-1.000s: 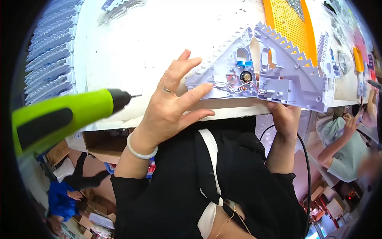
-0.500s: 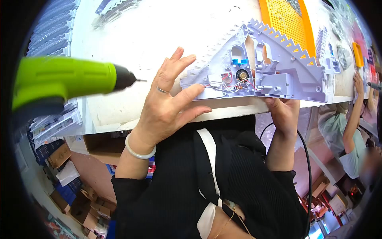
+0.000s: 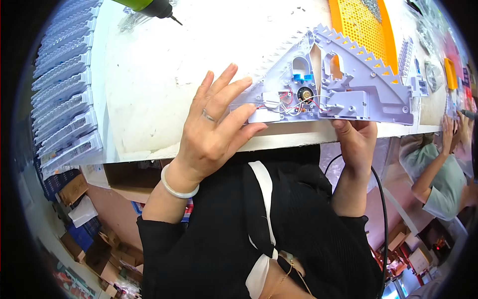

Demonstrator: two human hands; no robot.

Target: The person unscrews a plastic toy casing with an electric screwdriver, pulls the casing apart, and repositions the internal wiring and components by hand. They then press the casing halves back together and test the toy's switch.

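A pale lavender plastic housing (image 3: 383, 99) with two saw-toothed sloping edges stands tilted at the table's near edge, its inside facing me. In it are a round black speaker (image 3: 304, 95), a blue part (image 3: 302, 77) and thin red and white wires (image 3: 298, 105). My right hand (image 3: 356, 144) grips its lower edge, thumb in front and the other fingers mostly hidden behind. My left hand (image 3: 211, 129) is open with fingers spread; its index fingertip rests at the housing's left corner by the wires. A green power screwdriver (image 3: 154, 7) hangs at the top left, mostly out of frame.
Stacked toothed plastic housings (image 3: 64, 99) line the table's left side. A yellow perforated tray (image 3: 361, 30) holding small screws lies behind the work. Another toothed part (image 3: 406, 57) is to the right. Farther right, a co-worker's arm (image 3: 433, 172) reaches over the bench.
The green screwdriver has swung up and away, from beside my left hand to the top edge. My left hand has shifted slightly, fingers still spread. My right hand keeps its grip on the housing.
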